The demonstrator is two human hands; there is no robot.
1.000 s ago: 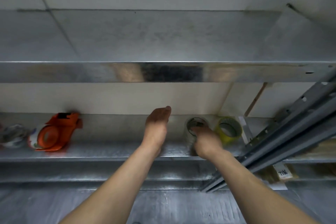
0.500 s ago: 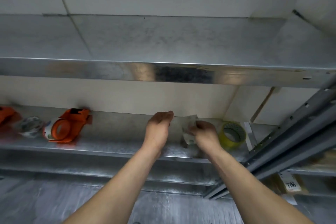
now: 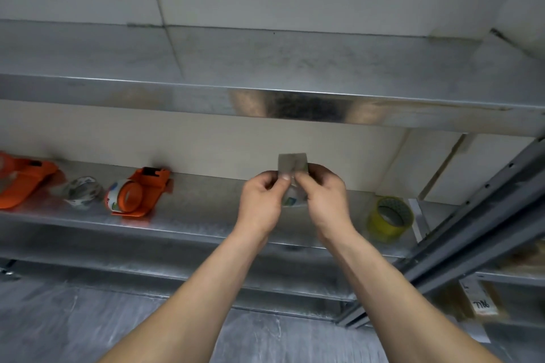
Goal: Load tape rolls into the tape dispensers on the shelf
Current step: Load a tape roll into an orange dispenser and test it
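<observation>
Here, the left hand (image 3: 259,200) and right hand (image 3: 324,200) pinch a clear tape roll (image 3: 292,200) above the shelf (image 3: 200,215), its loose end raised. 1 loaded orange dispenser (image 3: 138,193) lies well left, a yellow roll (image 3: 389,218) right.

The left forearm (image 3: 206,289) and the right forearm (image 3: 398,289) are bare along all of their visible length, with no sleeve on either. The left hand (image 3: 261,203) and right hand (image 3: 324,200) are bare too. A short-cut nail shows on the left thumb.
</observation>
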